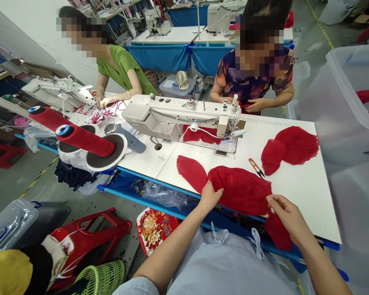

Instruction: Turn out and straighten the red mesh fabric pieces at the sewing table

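Right hand [288,215] pinches red lace cloth [241,189]; left hand [209,198] touches it, grip unclear. Overhanging flap [278,232] could drag cloth askew.

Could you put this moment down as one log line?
left hand: on red lace cloth | right hand: fingers at its edge | nearby: orange snips, sewing machine
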